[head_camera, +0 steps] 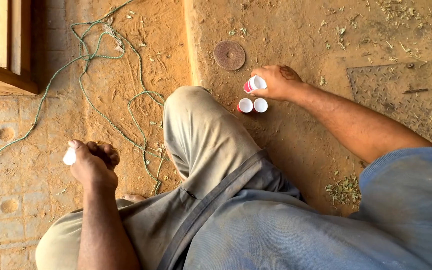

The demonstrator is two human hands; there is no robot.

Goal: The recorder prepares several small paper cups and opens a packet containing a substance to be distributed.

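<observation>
While the person sits low on the sawdust-covered ground, the right hand reaches out past the bent knee and grips a small red paper cup with a white inside, tilted on its side with the mouth facing the camera. Fingers are curled around the cup's body, thumb side hidden, so it's a closed grasp on the cup. Just below it, two more small red-and-white paper cups stand upright on the dirt, touching each other, mouths up, right beside the knee of the grey-beige trousers. Left hand hangs over the tiled floor on the other side, fingers folded in, pinching a small white object at the thumb tip; can't tell what it is. A rusty round metal disc lies on the ground just above the held cup. A green rope trails loosely across the floor, well apart from the cups.
</observation>
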